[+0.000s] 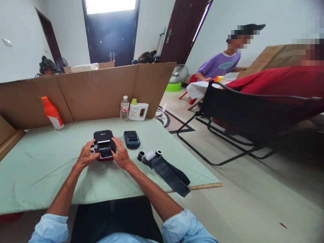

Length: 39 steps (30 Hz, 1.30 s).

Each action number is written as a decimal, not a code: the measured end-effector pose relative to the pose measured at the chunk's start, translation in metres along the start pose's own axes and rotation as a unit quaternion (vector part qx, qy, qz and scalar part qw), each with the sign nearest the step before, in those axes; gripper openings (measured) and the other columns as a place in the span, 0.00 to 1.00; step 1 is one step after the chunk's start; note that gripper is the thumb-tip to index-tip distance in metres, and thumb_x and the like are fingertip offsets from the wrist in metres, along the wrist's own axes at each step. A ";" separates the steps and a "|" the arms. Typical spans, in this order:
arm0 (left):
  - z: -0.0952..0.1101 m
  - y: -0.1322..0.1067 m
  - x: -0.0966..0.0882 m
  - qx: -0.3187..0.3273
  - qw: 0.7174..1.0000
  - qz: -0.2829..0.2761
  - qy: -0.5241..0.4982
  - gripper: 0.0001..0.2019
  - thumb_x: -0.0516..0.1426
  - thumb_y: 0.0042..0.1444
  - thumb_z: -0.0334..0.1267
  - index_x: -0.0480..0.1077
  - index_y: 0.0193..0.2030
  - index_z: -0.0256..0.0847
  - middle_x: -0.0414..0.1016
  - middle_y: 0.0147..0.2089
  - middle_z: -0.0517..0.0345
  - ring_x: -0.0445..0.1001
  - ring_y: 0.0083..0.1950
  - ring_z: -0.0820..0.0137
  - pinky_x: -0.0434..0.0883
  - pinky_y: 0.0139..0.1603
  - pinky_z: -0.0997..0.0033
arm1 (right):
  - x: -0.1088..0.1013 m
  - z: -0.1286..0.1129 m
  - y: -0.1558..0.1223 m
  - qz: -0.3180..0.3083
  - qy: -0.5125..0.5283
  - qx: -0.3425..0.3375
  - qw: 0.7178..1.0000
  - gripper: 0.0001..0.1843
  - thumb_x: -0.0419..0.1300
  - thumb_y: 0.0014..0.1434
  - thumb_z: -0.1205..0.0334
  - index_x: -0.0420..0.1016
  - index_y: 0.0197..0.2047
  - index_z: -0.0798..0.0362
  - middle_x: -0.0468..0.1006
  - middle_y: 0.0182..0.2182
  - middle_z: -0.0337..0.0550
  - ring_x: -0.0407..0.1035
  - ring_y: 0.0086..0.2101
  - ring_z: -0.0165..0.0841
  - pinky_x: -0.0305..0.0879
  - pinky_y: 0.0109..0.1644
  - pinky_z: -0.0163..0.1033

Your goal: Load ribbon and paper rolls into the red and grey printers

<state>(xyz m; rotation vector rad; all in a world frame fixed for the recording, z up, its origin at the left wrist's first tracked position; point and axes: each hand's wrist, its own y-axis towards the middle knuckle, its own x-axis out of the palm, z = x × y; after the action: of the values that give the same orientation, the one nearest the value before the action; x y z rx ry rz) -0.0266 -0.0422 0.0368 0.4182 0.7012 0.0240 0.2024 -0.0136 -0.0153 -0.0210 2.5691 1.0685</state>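
Note:
A small black and red printer-like device (104, 144) rests on the pale green table (37, 175), its front flap open. My left hand (85, 157) grips its left side with curled fingers. My right hand (120, 154) holds its right side, thumb on the front part. A second, dark blue device (132, 139) lies just to the right of it, untouched. Further right lies a small white paper roll (150, 155) on a black holder with a long black strap (168, 173).
An orange bottle (52, 113), a clear water bottle (124, 108) and a white jug (138, 110) stand by the cardboard screen (101, 89) at the table's back. A black folding chair (243, 114) and seated people are to the right; a floor fan (178, 75) stands beyond.

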 end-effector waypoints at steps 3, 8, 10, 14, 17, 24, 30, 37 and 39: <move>0.003 -0.004 0.010 -0.006 0.999 0.037 -0.004 0.36 0.66 0.48 0.35 0.68 0.66 0.39 0.74 0.63 0.43 0.81 0.54 0.58 0.82 0.42 0.62 | -0.003 0.006 0.002 -0.008 0.022 -0.008 1.000 0.38 0.60 0.59 0.70 0.65 0.72 0.49 0.68 0.68 0.55 0.63 0.68 0.45 0.63 0.73 0.56; 0.008 -0.011 0.009 0.005 0.998 0.055 0.012 0.31 0.66 0.49 0.34 0.71 0.63 0.42 0.76 0.60 0.47 0.82 0.50 0.62 0.82 0.41 0.64 | -0.007 0.008 0.002 -0.024 0.021 -0.012 0.999 0.36 0.60 0.60 0.68 0.65 0.72 0.48 0.68 0.68 0.53 0.62 0.69 0.45 0.62 0.74 0.57; 0.010 -0.013 0.004 0.020 0.998 0.048 0.030 0.27 0.66 0.51 0.34 0.73 0.60 0.43 0.77 0.58 0.49 0.82 0.50 0.62 0.83 0.41 0.64 | -0.008 0.007 0.001 -0.023 0.017 -0.014 0.999 0.36 0.60 0.60 0.68 0.65 0.72 0.48 0.68 0.68 0.53 0.62 0.69 0.45 0.61 0.74 0.57; 0.010 -0.015 -0.003 0.078 0.992 0.044 0.093 0.19 0.67 0.54 0.35 0.77 0.54 0.43 0.77 0.58 0.48 0.79 0.58 0.58 0.82 0.54 0.55 | -0.008 0.005 0.000 -0.019 0.000 -0.023 1.000 0.35 0.60 0.60 0.69 0.67 0.71 0.49 0.69 0.67 0.54 0.63 0.68 0.46 0.61 0.73 0.58; 0.009 -0.016 -0.003 0.100 0.986 0.048 0.127 0.17 0.66 0.55 0.35 0.78 0.53 0.44 0.77 0.59 0.47 0.78 0.60 0.56 0.77 0.65 0.48 | -0.008 0.002 0.000 -0.012 -0.017 -0.037 0.999 0.34 0.60 0.59 0.71 0.71 0.68 0.48 0.69 0.66 0.54 0.64 0.66 0.46 0.64 0.72 0.58; 0.005 -0.020 0.000 0.097 0.981 0.063 0.156 0.18 0.64 0.59 0.37 0.77 0.56 0.46 0.78 0.60 0.48 0.79 0.60 0.56 0.77 0.64 0.50 | -0.006 -0.008 0.000 -0.011 -0.052 -0.076 0.996 0.29 0.59 0.58 0.75 0.80 0.59 0.43 0.72 0.63 0.50 0.67 0.63 0.47 0.70 0.66 0.59; 0.008 -0.020 0.005 0.093 0.978 0.075 0.170 0.17 0.63 0.59 0.38 0.76 0.55 0.46 0.78 0.59 0.47 0.79 0.59 0.55 0.78 0.61 0.52 | -0.003 -0.010 -0.010 0.038 -0.071 -0.079 0.994 0.22 0.58 0.61 0.74 0.84 0.51 0.45 0.76 0.57 0.51 0.71 0.56 0.44 0.76 0.58 0.55; 0.008 -0.020 0.005 0.096 0.979 0.078 0.163 0.17 0.62 0.60 0.38 0.76 0.56 0.46 0.78 0.59 0.47 0.79 0.59 0.55 0.78 0.61 0.52 | -0.004 -0.013 -0.015 0.021 -0.071 -0.071 0.995 0.23 0.59 0.60 0.74 0.83 0.52 0.43 0.77 0.54 0.50 0.71 0.56 0.45 0.75 0.59 0.56; 0.008 -0.020 0.005 0.097 0.978 0.082 0.164 0.17 0.62 0.60 0.38 0.76 0.56 0.46 0.79 0.59 0.48 0.79 0.59 0.55 0.78 0.61 0.52 | -0.004 -0.013 -0.015 0.020 -0.069 -0.075 0.995 0.23 0.59 0.60 0.74 0.83 0.53 0.44 0.76 0.54 0.50 0.71 0.56 0.45 0.75 0.60 0.56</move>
<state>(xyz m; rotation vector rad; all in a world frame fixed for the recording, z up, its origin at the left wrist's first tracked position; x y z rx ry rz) -0.0202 -0.0625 0.0316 0.6671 0.9977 0.1852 0.2043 -0.0337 -0.0161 0.0651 2.3721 1.2305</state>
